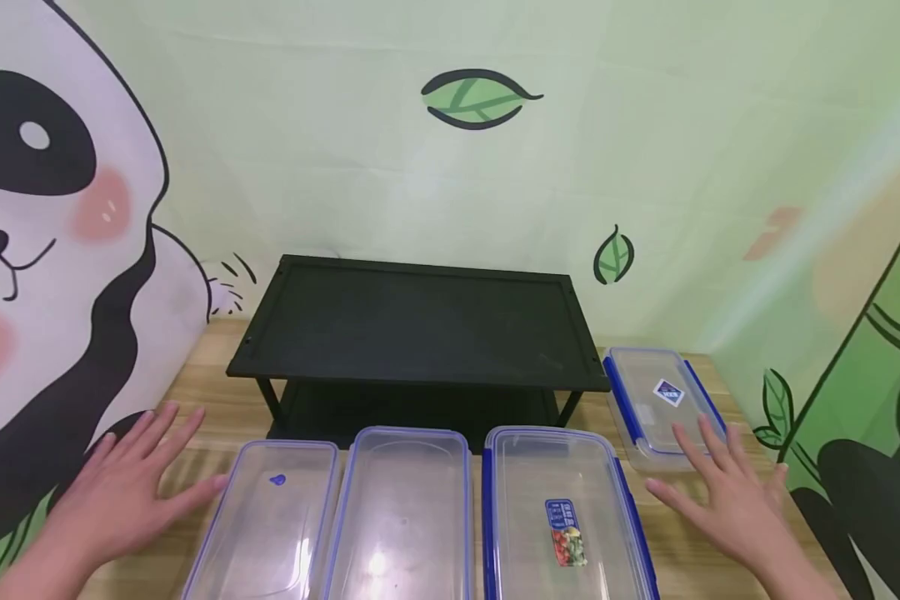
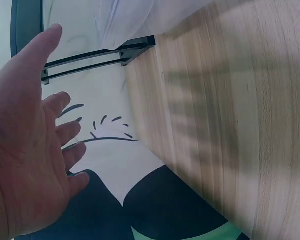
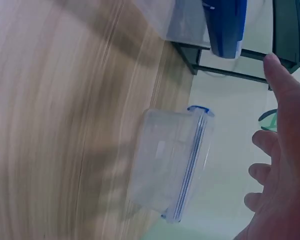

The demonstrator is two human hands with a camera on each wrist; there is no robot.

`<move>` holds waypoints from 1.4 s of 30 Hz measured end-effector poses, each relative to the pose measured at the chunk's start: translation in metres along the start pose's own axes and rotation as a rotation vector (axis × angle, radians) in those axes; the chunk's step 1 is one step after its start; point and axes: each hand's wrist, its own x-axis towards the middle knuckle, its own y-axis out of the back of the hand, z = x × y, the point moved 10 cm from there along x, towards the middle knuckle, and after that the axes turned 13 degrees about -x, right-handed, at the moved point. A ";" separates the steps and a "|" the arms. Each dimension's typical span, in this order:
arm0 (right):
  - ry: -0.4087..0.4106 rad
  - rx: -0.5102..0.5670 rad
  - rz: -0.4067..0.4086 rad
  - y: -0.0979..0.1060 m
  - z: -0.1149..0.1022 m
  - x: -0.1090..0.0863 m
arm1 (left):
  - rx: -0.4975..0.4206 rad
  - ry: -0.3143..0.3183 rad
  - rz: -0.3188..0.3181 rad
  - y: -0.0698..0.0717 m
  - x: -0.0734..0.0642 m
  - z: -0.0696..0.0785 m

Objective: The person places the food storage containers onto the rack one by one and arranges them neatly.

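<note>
My left hand (image 1: 137,492) hovers over the table's left side, fingers spread, just left of a clear container with a small blue mark (image 1: 258,525). It holds nothing; the left wrist view shows the palm and relaxed fingers. On the other side my right hand (image 1: 731,500) is spread above the table, also holding nothing. It lies between a large clear container with blue side clips and a vegetable label (image 1: 525,517) and a smaller clip-lid container (image 1: 648,400) behind its fingertips. Between the outer two front containers sits another clear one (image 1: 405,508) with a pale blue rim.
A black two-tier rack (image 1: 427,325) stands at the back of the wooden table (image 1: 221,350), behind the front row of containers. Behind it hangs a pale green cloth (image 1: 330,150) printed with pandas, leaves and bamboo.
</note>
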 end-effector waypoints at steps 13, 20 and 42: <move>0.105 0.254 0.035 0.038 -0.030 0.039 | -0.106 0.023 -0.051 0.007 0.002 0.003; 0.130 0.475 -0.013 0.054 -0.044 0.057 | -0.164 0.021 -0.066 0.006 0.002 0.004; 0.109 0.846 -0.256 0.033 -0.062 0.091 | -0.644 0.296 -0.330 -0.031 -0.003 -0.012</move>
